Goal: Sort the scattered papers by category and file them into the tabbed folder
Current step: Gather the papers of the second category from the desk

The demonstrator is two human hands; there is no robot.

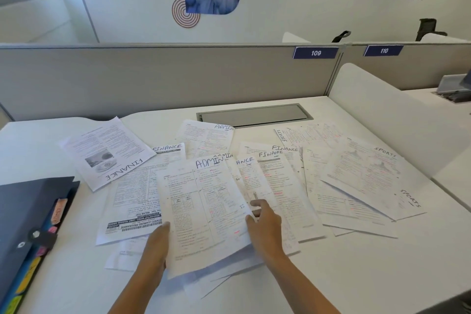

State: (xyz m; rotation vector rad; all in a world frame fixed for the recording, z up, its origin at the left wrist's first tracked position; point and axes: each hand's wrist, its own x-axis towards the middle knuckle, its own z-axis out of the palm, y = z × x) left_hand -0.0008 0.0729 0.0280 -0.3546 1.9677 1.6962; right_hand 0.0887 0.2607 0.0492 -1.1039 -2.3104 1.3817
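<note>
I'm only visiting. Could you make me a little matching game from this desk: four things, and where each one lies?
Things:
1. top ADMIN sheet
2. dark folder
3. SPORTS sheets
4. upside-down FINANCE sheet

Places:
A. right part of the desk
B. left edge of the desk
C. between the left hand and right hand
D. far left of the paper spread, beyond the folder

Pairs: 1-C, 2-B, 3-A, 4-D.
</note>
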